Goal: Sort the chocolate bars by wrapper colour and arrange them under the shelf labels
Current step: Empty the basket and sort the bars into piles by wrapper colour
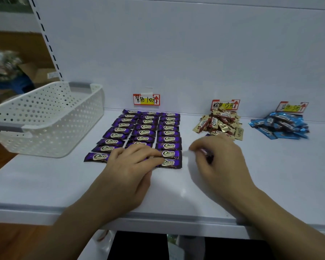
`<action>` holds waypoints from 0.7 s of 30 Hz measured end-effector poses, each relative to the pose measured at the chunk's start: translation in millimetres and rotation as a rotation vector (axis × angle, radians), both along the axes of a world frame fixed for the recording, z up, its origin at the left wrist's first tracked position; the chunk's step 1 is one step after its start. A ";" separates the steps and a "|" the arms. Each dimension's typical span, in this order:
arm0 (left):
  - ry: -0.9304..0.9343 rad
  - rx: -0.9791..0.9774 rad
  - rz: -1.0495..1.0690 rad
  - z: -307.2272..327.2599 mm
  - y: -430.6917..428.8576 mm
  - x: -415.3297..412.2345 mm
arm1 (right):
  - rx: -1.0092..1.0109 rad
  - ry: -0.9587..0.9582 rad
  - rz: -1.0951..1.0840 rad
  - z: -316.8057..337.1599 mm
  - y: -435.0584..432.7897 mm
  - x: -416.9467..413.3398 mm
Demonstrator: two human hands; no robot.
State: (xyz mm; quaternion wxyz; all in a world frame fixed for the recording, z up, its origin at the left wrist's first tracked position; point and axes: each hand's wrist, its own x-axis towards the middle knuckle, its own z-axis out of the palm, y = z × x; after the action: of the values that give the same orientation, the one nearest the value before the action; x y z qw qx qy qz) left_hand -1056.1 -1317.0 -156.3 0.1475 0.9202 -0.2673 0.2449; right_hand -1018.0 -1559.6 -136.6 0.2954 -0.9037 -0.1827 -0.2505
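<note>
White shelf [266, 166], left hand [132, 164] resting on purple bars [148, 127]

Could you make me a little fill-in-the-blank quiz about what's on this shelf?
The purple bars lie in ___ neat columns. The pile at the far right has ___ wrappers. The white basket stands to the ___ of the purple bars. Missing words: three, blue, left.

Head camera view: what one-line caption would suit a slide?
Left hand touches three columns of purple Choco bars, right hand grips a loose bar; gold heap and blue heap await arranging.
</note>
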 end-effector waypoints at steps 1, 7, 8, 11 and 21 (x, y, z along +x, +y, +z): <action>0.003 0.008 -0.004 -0.6 -0.2 0.3 | -0.062 0.042 -0.006 -1.7 -0.2 -0.7; 0.032 0.043 -0.003 -4.2 1.8 0.8 | -0.138 0.118 0.015 -6.0 1.2 -4.9; 0.036 0.045 0.000 -4.3 1.8 0.7 | -0.148 0.104 0.019 -6.2 1.6 -3.9; 0.059 0.041 0.002 -4.3 2.0 0.7 | -0.167 0.095 0.044 -7.5 3.8 -1.5; 0.048 0.001 -0.005 -2.1 0.7 0.0 | 0.076 -0.003 0.062 10.5 -2.5 -5.1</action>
State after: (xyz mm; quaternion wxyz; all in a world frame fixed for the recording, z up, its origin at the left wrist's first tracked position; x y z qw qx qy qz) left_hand -1056.1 -1316.4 -158.4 0.1538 0.9253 -0.2661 0.2224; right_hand -1023.2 -1562.1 -126.1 0.3368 -0.8854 -0.2013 -0.2493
